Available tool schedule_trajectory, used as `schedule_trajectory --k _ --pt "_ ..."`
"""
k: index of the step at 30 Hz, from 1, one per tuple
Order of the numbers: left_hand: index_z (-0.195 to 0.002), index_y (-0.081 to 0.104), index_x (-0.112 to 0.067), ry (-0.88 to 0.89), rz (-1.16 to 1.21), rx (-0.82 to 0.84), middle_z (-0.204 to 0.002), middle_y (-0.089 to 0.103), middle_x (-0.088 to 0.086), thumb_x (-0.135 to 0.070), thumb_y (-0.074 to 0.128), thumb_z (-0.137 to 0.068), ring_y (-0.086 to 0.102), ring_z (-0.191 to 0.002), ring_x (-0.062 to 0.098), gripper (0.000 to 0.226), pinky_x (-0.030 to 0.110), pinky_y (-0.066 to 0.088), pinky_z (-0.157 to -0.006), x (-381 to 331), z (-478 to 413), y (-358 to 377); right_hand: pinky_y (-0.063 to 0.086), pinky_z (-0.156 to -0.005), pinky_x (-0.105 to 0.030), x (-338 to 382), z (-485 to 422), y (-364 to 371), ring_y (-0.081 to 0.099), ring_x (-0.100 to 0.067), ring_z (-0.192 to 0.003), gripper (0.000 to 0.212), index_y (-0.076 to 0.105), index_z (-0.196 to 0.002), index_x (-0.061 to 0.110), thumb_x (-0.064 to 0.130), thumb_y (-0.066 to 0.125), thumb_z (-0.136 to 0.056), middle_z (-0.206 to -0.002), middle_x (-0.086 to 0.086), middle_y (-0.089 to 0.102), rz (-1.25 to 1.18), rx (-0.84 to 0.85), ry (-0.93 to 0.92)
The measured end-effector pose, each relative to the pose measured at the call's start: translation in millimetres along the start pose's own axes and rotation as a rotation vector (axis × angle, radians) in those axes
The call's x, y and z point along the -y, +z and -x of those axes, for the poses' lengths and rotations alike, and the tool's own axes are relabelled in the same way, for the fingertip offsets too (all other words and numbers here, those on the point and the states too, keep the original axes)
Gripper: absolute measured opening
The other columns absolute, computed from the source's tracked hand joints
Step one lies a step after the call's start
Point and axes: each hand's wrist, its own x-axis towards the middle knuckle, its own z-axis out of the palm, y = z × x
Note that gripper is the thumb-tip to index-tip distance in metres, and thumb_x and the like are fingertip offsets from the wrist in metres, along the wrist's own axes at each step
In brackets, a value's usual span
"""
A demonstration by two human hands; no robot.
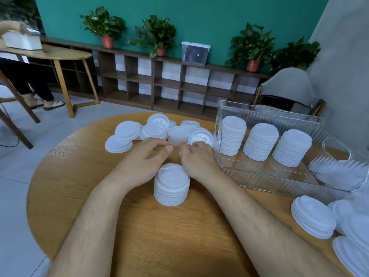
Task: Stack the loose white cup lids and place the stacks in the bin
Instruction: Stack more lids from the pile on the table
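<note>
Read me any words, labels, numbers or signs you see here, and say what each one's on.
No text is readable.
Raised marks on the loose white plastic cup lids: too blurred to read.
Small white patch on the lidded clear plastic storage box on the dark wooden shelf: too small to read.

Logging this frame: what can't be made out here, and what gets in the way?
Head view only.
1. Whether the left hand or right hand holds a lid: curled fingers face away, hiding the grip.
2. Loose lids at the right edge: cut off by the frame, distorted.
3. Lid count in the stacks inside the bin: edges too fine and blurred.
</note>
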Motion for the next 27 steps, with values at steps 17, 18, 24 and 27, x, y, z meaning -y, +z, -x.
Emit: schedule_trajectory --k 17,18,24,27 --pt "-0.138 0.051 -0.039 0.054 0.045 -0.060 -0.136 0.051 -0.023 -0.032 0.066 -0.096 0.050 -0.121 -0.009 0.045 0.017 0.040 -0.102 -1 9 -5 0.030 -0.102 -0.017 17 38 -21 0.046 0.003 -0.124 0.031 0.069 -0.108 0.025 0.040 0.042 -0.106 -0.131 0.016 0.052 -0.387 -0.091 -0.287" --pt "-0.144 0.044 -0.040 0.065 0.063 -0.053 -0.141 0.046 -0.024 -0.030 0.071 -0.092 0.049 -0.123 -0.008 0.060 0.013 0.039 -0.097 -1 10 -5 0.031 -0.100 -0.012 16 44 -23 0.049 0.008 -0.119 0.026 0.070 -0.112 0.027 0.035 0.046 -0.105 -0.127 0.020 0.056 -0.494 -0.095 -0.316" --pt "-0.145 0.044 -0.038 0.132 0.086 -0.056 -0.141 0.047 -0.026 -0.034 0.084 -0.079 0.052 -0.122 -0.005 0.077 0.020 0.044 -0.101 -10 11 -1 0.050 -0.104 -0.034 -1 60 -29 0.068 -0.010 -0.112 0.029 0.069 -0.126 0.019 0.019 0.048 -0.106 -0.127 0.007 0.070 -0.962 0.038 -0.292" --pt "-0.127 0.055 -0.042 0.123 0.044 -0.069 -0.126 0.052 -0.028 -0.040 0.086 -0.075 0.054 -0.111 -0.008 0.060 0.025 0.049 -0.097 -12 14 -1 0.052 -0.099 -0.030 -12 60 -23 0.070 -0.011 -0.107 0.028 0.067 -0.129 0.020 0.017 0.052 -0.105 -0.121 0.009 0.072 -0.923 -0.026 -0.286"
